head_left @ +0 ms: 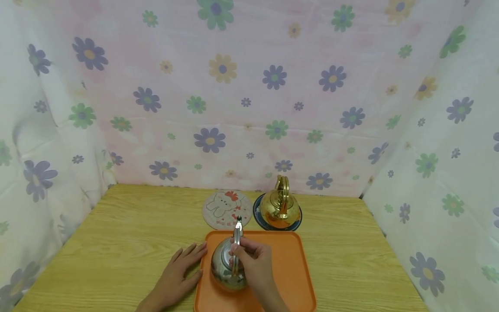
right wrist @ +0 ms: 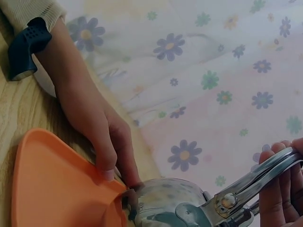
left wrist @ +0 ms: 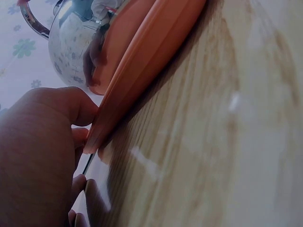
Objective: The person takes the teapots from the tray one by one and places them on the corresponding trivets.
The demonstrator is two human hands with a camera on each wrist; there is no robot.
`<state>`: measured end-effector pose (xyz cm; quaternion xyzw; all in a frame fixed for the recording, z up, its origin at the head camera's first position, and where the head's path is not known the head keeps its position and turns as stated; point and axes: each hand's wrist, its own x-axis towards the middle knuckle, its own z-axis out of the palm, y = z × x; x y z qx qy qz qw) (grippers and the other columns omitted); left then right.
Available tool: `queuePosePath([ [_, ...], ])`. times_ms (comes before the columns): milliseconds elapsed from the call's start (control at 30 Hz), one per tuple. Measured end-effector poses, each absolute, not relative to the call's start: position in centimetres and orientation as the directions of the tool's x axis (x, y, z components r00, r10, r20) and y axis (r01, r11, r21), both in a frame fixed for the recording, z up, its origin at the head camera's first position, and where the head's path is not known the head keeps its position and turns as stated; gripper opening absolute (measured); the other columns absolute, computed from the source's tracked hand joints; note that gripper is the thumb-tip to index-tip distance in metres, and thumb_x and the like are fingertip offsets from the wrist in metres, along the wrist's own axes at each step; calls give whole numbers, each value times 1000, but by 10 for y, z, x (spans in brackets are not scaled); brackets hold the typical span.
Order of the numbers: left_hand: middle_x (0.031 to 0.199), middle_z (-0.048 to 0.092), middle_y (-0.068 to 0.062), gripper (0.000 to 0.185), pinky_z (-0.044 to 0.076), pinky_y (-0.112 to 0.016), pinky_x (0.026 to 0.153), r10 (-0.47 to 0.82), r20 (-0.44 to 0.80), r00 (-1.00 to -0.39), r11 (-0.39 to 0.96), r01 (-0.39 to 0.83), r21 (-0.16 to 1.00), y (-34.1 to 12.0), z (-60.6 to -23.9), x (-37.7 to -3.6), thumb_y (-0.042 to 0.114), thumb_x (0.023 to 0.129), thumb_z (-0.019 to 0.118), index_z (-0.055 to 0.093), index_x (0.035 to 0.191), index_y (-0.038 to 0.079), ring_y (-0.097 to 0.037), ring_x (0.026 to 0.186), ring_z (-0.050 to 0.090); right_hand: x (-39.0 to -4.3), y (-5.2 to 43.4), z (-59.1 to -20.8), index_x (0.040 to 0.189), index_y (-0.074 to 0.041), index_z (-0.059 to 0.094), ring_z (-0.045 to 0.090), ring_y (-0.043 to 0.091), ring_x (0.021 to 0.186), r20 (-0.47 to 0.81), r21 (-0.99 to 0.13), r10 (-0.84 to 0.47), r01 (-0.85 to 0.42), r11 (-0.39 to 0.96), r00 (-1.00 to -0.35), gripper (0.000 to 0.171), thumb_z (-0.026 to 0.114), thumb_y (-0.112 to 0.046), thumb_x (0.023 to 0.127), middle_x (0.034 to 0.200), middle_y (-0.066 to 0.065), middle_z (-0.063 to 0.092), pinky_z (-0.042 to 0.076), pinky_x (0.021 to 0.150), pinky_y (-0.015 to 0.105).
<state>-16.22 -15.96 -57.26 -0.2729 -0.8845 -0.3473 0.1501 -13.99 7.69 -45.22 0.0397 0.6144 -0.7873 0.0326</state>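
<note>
A silver kettle [head_left: 225, 268] stands on the orange tray [head_left: 296, 268] near the table's front edge. My right hand [head_left: 253, 260] grips the kettle's upright metal handle [head_left: 237, 236]; in the right wrist view my fingers [right wrist: 277, 198] curl round the handle [right wrist: 258, 179] above the kettle body [right wrist: 165, 203]. My left hand [head_left: 181, 271] lies flat on the table with straight fingers touching the tray's left rim; the left wrist view shows the left hand [left wrist: 42, 156] against the tray edge [left wrist: 142, 66] and the kettle [left wrist: 71, 42] beyond it.
Behind the tray a gold kettle [head_left: 278, 206] sits on a dark blue coaster [head_left: 257, 219]. A round mat [head_left: 226, 209] with a cartoon animal lies to its left. Flowered cloth walls close in the wooden table [head_left: 117, 234] on three sides.
</note>
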Motion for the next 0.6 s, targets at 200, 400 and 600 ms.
queuePosePath([
  [200, 147, 59, -1, 52, 0, -10, 117, 380, 457, -804, 608, 589, 532, -159, -572, -161, 23, 91, 74, 63, 141, 14, -41, 133, 53, -148, 78, -453, 120, 14, 68, 68, 7, 61, -91, -965, 15, 84, -247, -996, 32, 68, -5, 94, 86, 7, 76, 55, 54, 21],
  [400, 147, 59, -1, 52, 0, -11, 118, 383, 460, -801, 611, 593, 525, -159, -571, -161, 23, 91, 74, 63, 141, 12, -41, 133, 53, -156, 82, -454, 119, 16, 67, 68, 6, 63, -53, -975, 25, 46, -219, -998, 33, 68, -7, 95, 81, 1, 75, 56, 58, 21],
  [600, 146, 60, -3, 52, 0, -11, 118, 385, 470, -794, 612, 601, 514, -159, -570, -161, 21, 90, 74, 64, 140, 11, -42, 132, 53, -163, 84, -458, 116, 13, 70, 68, 6, 62, -44, -977, 29, 37, -210, -999, 30, 70, -8, 95, 81, 2, 75, 56, 57, 21],
])
